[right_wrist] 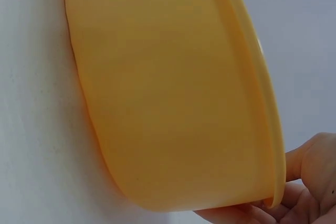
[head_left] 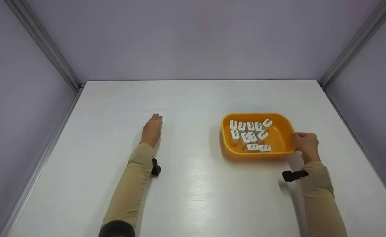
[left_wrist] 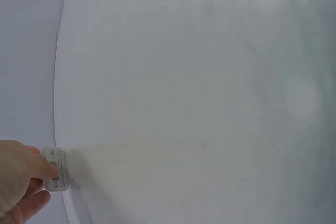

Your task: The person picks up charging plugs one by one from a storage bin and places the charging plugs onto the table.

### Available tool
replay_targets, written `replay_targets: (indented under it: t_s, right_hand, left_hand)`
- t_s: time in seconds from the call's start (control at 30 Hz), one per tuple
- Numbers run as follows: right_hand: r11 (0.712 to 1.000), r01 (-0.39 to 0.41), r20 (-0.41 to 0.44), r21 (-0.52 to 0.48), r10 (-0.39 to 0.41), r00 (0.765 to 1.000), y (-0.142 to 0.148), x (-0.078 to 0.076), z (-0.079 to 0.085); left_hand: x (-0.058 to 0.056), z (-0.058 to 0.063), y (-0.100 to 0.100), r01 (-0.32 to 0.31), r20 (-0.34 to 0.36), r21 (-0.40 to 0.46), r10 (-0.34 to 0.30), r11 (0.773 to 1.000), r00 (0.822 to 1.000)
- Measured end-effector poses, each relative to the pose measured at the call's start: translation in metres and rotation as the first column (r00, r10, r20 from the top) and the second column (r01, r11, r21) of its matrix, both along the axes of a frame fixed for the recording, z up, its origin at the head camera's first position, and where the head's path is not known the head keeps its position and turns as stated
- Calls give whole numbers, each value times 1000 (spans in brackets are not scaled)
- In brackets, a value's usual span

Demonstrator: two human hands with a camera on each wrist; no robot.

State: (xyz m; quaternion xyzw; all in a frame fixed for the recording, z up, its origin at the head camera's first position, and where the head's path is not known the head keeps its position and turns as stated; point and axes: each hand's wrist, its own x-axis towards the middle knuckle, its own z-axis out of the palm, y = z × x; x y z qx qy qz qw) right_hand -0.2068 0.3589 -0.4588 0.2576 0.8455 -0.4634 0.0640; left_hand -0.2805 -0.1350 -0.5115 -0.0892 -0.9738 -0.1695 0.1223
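My left hand (head_left: 152, 131) is low over the left half of the white table. In the left wrist view its thumb and fingers pinch a small white rounded rectangular block (left_wrist: 62, 170) with fine dark print on its face; the head view shows only a bit of it past the fingertips. My right hand (head_left: 307, 144) grips the right rim of a yellow-orange plastic basin (head_left: 280, 133), thumb on top and fingers beneath in the right wrist view. Several small white blocks (head_left: 233, 124) with dark marks stand or lie in the basin, mostly toward its left side.
The white tabletop (head_left: 193, 184) runs back to a pale purple wall (head_left: 193, 42). Side walls with grey metal corner posts (head_left: 48, 42) close it in at left and right. Black straps with small devices (head_left: 156, 167) sit on both wrists.
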Motion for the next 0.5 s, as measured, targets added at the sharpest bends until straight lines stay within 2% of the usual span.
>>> replay_targets:
  t_s: [0.17,0.5]
  right_hand:
    - [1000,1,-17,1,-1,1000,1,0,-2]
    - [1000,11,15,-28,-10,1000,1,-1,-1]
  left_hand:
    - [1,1,1,3,5,-9,-3,1000,1000]
    - [6,6,13,56,-59,-57,-59,997,996]
